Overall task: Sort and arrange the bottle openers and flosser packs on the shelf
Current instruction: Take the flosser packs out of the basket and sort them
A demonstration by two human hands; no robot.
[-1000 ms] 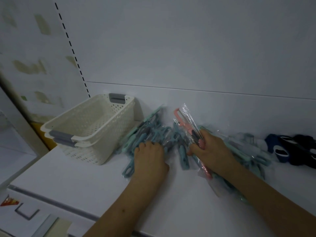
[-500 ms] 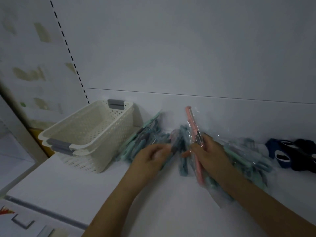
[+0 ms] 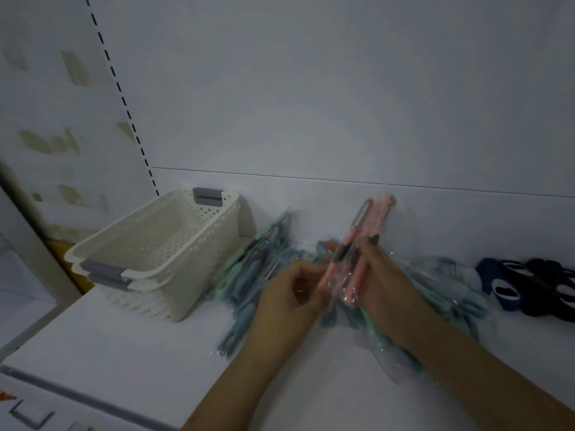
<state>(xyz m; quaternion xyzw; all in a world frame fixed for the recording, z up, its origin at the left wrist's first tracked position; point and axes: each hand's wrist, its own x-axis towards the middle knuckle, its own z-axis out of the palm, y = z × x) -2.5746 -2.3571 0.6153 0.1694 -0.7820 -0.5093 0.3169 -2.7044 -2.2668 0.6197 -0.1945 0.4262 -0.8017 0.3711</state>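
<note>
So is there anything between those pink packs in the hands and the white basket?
Nothing solid blocks the way. The pink packs are held above a heap of teal packs that lies beside the basket, whose open top holds nothing visible.

Glossy clear film wraps pink pack [image 3: 357, 262]; perforated plastic basket [image 3: 161, 247]

A dimly lit white shelf [image 3: 130, 346] backed by a plain white wall panel [image 3: 311, 88], with a slotted upright strip [image 3: 124, 104] at left.
</note>
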